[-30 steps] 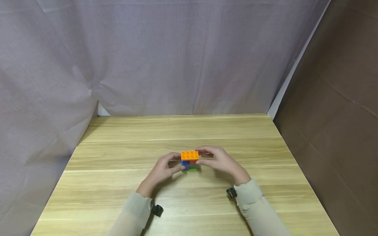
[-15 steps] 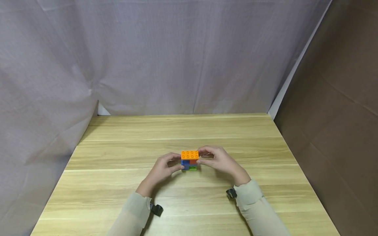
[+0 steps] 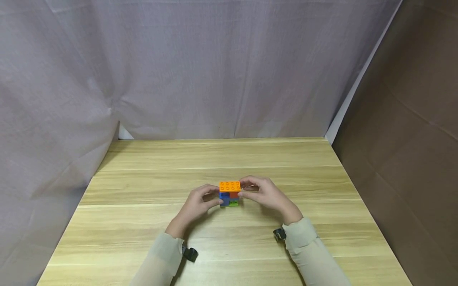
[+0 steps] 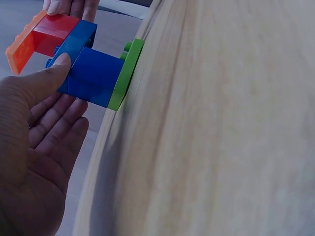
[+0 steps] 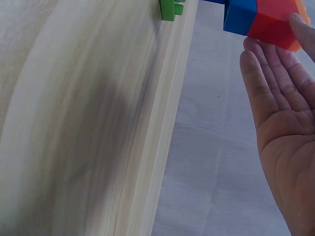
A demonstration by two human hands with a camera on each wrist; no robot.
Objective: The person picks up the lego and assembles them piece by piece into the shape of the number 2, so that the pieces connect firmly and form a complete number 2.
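A small stack of toy building bricks stands at the middle of the table. Its base is a green plate (image 4: 128, 76), with a lower blue brick (image 4: 96, 73) on one end. Across that lies an upper blue brick (image 4: 79, 40), then a red brick (image 4: 54, 33) on the right side. An orange studded plate (image 3: 229, 186) tops everything, its left end overhanging a gap. My left hand (image 3: 196, 202) pinches the blue bricks, thumb in front and fingers behind. My right hand (image 3: 264, 194) pinches the red brick between thumb and fingers; in the right wrist view the orange plate is mostly cut off.
The wooden table (image 3: 229, 246) extends around the stack on every side. Grey cloth (image 3: 186, 71) hangs behind and at the left, and a brown cloth (image 3: 411, 159) slopes down on the right. Each wrist wears a small black camera (image 3: 189, 254).
Both hands keep their grip in nearly the same place. The orange plate sits very slightly higher in the head view than before.
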